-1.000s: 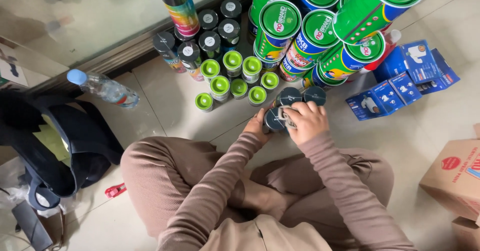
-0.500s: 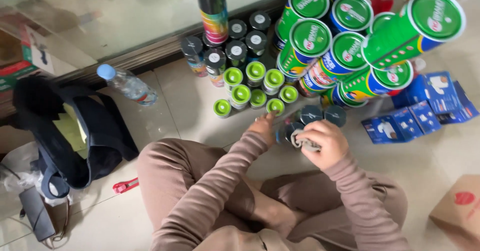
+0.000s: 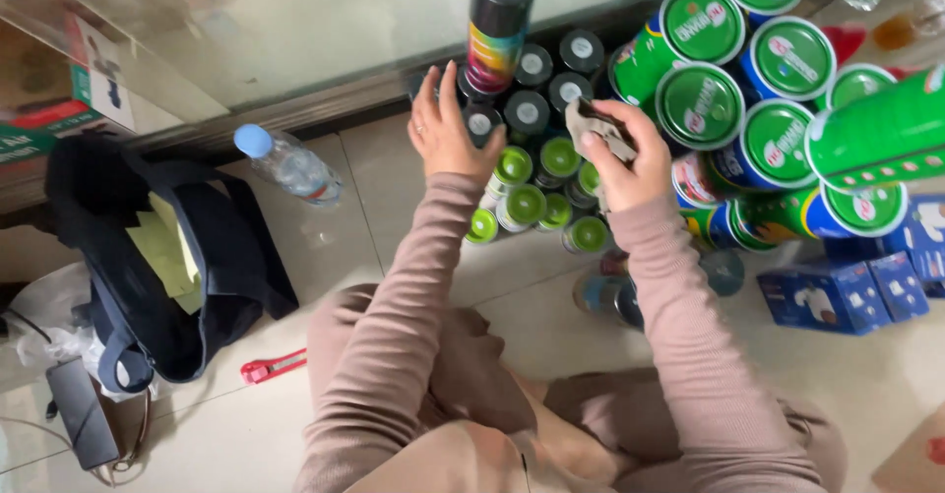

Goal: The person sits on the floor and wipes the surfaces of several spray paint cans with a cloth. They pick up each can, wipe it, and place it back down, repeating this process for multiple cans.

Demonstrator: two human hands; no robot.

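I sit on a tiled floor in front of a cluster of spray cans. My left hand [image 3: 445, 131] rests with fingers spread against a black-capped can [image 3: 480, 121] at the left of the group. My right hand [image 3: 622, 158] grips a small crumpled cloth or paper [image 3: 594, 124] above the green-capped cans [image 3: 525, 205]. A taller black can with a rainbow band [image 3: 495, 30] stands just beyond my left hand. Two darker cans [image 3: 618, 291] lie on the floor beneath my right forearm.
Large green-lidded cans [image 3: 701, 104] are stacked at the right, with blue boxes [image 3: 837, 296] below them. A water bottle [image 3: 287, 164] lies at the left near a black bag [image 3: 167, 257]. A red cutter [image 3: 274, 366] lies on the tiles. A glass wall runs along the back.
Both hands have left the dark cans near my knees and reached forward to the black-capped and green-capped cans. The camera has tilted and moved closer.
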